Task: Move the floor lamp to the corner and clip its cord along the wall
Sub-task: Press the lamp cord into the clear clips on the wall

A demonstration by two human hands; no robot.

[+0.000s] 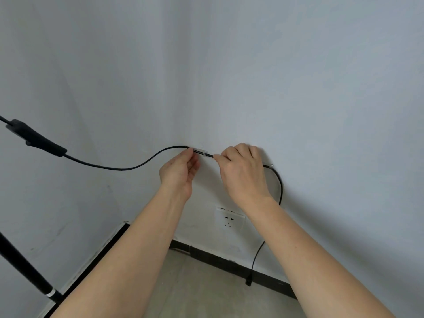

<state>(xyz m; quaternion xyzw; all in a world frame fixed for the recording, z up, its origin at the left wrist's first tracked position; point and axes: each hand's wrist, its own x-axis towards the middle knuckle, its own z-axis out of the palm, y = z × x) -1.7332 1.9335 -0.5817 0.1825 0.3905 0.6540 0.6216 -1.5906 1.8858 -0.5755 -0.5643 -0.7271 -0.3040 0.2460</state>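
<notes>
A thin black lamp cord (128, 168) runs from an inline switch (37, 140) at the left across the wall. It passes through a small clear clip (202, 152) stuck on the wall. My left hand (181, 171) pinches the cord just left of the clip. My right hand (241, 168) pinches it just right of the clip. Past my right hand the cord goes through a second clear clip (271, 165), loops down and hangs with its plug end (249, 281) near the baseboard. The black lamp pole (25, 269) stands at the lower left.
A white wall socket (229, 220) sits below my hands, partly hidden by my right forearm. A dark baseboard (220, 260) runs along both walls into the corner. The floor (206, 294) is beige tile.
</notes>
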